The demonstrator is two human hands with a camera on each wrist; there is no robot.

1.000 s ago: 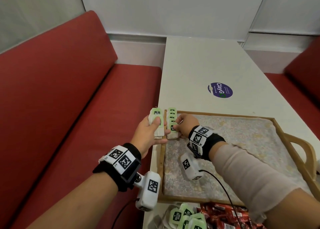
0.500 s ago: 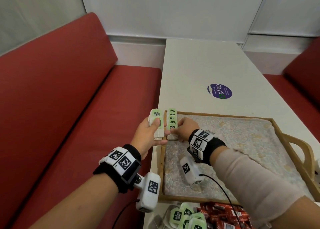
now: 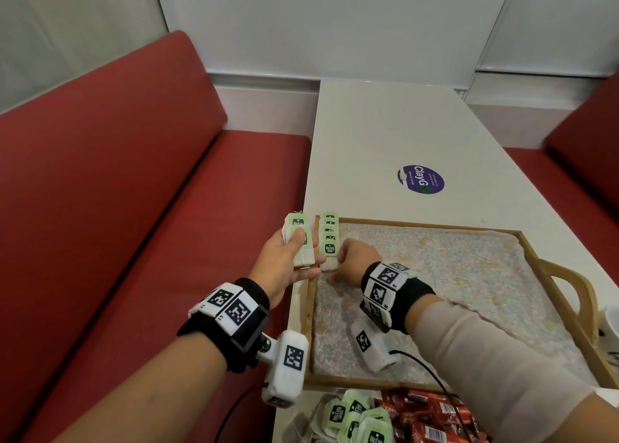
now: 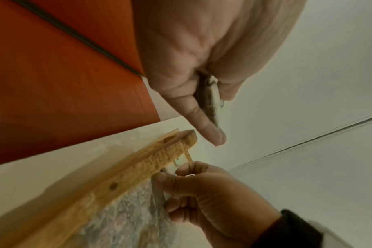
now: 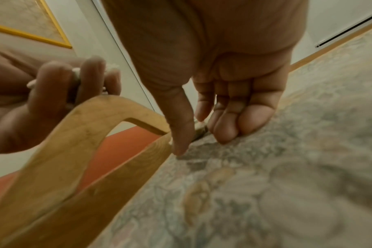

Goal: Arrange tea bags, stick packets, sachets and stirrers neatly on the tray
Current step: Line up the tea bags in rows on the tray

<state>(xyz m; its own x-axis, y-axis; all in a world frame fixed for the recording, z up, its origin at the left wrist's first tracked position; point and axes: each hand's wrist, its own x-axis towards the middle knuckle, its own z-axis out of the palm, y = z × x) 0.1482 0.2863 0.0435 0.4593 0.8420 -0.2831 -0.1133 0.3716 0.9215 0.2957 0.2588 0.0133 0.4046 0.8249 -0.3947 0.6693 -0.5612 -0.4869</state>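
White table bears a wooden tray (cloth-lined), loose tea bags, red packets.

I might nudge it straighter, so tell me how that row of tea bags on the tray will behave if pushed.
The row of tea bags overlaps like shingles, so a push probably shifts several together. They look thin and light, likely floppy. The patterned cloth underneath may bunch.

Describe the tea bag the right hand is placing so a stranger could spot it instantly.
Start at the wooden tray on the white table and go to its far left corner, where a row of tea bags overlaps along the left rim. The nearest tea bag is the one, touched by the right hand; only its white pouch shows fully.
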